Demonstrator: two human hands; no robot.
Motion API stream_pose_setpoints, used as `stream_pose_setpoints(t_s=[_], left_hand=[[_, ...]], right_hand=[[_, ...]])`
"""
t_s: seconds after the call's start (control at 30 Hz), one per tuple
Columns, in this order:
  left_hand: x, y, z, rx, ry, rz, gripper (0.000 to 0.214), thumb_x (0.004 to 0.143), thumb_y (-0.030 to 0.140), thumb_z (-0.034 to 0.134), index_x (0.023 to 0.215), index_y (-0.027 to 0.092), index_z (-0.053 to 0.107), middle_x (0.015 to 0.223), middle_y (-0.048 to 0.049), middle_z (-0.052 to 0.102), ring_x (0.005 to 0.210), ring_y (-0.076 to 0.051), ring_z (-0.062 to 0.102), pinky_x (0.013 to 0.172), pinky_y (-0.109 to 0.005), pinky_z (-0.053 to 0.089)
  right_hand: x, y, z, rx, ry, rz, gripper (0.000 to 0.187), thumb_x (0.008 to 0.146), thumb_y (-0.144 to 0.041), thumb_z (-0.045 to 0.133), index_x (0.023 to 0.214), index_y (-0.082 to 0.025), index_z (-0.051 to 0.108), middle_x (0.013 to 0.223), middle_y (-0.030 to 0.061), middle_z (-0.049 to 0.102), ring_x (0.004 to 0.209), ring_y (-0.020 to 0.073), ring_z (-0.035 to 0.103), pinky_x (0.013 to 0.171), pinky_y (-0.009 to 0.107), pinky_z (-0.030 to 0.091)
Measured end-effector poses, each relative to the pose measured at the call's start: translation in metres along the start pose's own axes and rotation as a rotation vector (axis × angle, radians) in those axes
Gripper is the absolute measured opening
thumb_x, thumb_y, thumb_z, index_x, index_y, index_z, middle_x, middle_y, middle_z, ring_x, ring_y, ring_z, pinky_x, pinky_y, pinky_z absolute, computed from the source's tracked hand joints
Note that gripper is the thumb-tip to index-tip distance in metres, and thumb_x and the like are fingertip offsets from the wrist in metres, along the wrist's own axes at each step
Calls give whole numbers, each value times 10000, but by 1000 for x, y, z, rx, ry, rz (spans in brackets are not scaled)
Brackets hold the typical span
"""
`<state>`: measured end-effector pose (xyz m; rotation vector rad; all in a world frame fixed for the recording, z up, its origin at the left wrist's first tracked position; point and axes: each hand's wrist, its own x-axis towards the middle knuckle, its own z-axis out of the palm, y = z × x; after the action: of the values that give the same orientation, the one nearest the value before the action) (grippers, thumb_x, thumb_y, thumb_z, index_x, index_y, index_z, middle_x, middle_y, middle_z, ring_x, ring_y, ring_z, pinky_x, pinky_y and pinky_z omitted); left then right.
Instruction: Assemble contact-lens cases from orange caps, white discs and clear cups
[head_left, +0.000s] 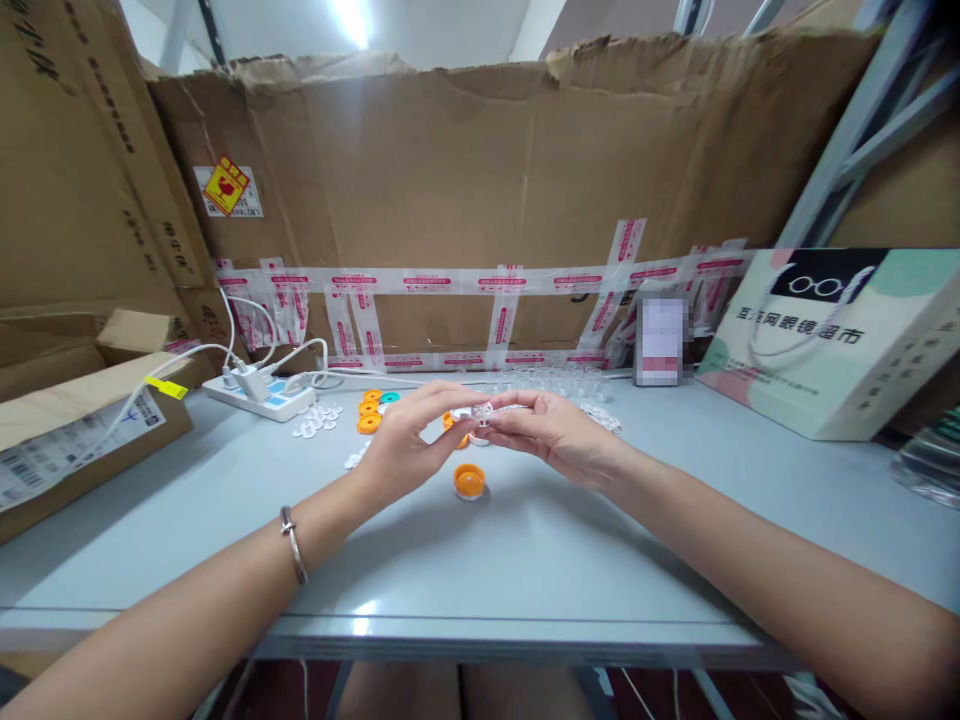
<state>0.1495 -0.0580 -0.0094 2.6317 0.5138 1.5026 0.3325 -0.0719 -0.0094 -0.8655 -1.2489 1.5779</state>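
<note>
A small clear plastic part [482,412] is held up between my two hands, above the middle of the table. My left hand [415,432] pinches it from the left with thumb and fingers. From the right, my right hand [551,432] grips the same part by its fingertips. Its exact kind is too small to make out. Just below the hands, a round orange cap with a white base [469,481] sits on the grey table. More orange and white pieces lie behind the fingers, partly hidden.
Orange rings [368,424], a teal ring [389,397] and white discs [318,420] lie at the left. Clear plastic pieces [555,382] line the back. A power strip [259,395], a phone [660,338], a paper bag [817,345] and cardboard boxes [480,170] surround the table [600,580].
</note>
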Motion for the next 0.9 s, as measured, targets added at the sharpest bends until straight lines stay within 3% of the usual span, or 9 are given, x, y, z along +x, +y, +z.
stream_pose_setpoints(t_s=[0.1,0.37,0.57,0.9], left_hand=[[-2,-1,2,7,8,88,256,799,80,573,1028,190,611,943,-58,660,869,-137,612,778,-274,513],[0,0,1,65,-20,74,287,809,72,563,1059,212,594,942,-40,652,858,-124,597,766,-254,504],[-1,-1,3,98,-8,76,297,800,63,570,1055,213,592,932,-32,651,849,-121,596,755,-247,504],[-4,-1,5,104,-1,56,318,769,61,599,1049,212,589,927,-30,647,840,-123,603,750,-248,507]], right_hand=[[-1,1,2,9,10,-22,174,642,-235,742,760,-181,627,724,11,720,763,138,691,923,323,485],[-3,-1,1,0,12,-47,134,667,-232,727,788,-187,692,782,17,725,776,147,685,912,327,481],[-2,3,1,12,-61,-74,111,694,-275,706,785,-213,708,828,-2,719,833,128,661,920,303,458],[-1,6,6,0,62,-105,144,627,-247,747,750,-201,690,727,-13,687,706,114,640,838,316,459]])
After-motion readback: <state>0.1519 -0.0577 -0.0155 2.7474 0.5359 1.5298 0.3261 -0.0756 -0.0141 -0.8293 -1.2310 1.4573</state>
